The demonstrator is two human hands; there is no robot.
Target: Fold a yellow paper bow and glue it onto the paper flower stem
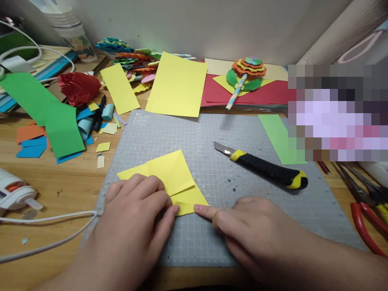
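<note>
A folded yellow paper piece (172, 173) lies on the grey cutting mat (212, 161). My left hand (136, 218) rests on its near left part, fingers curled and pressing down on a fold. My right hand (251, 230) lies flat on the mat, its index fingertip touching the paper's lower right corner. A black and yellow utility knife (263, 167), blade out, lies on the mat just beyond my right hand.
A yellow sheet (177, 85) and yellow strip (119, 89) lie at the mat's far edge, with a paper flower (247, 72) on red paper. Green paper (48, 113), scraps, a red paper rose (79, 87) and glue gun (15, 194) sit left. Red-handled pliers (366, 214) lie right.
</note>
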